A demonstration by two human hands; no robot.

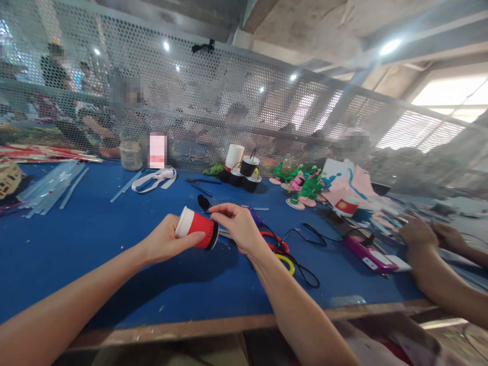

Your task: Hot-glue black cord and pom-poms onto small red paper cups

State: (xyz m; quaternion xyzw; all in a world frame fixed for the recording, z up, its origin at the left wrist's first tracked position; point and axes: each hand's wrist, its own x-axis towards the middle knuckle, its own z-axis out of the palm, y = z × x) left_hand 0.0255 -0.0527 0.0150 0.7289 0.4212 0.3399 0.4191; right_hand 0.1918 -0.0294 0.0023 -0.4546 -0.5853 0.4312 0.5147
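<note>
We hold the red paper cup (197, 228) on its side above the blue table (95, 229), left hand (166, 240) wrapped around its body to steady it, right hand (237, 223) fingers pinching, it seems, at its dark rim.

left hand (165, 240) grips red paper cup (197, 228) | right hand (238, 223) pinches its rim | over blue table (76, 239)

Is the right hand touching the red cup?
Touching. In the head view, the right hand has its fingers resting on the dark-rimmed end of the red cup, while the left hand grips it.
</note>
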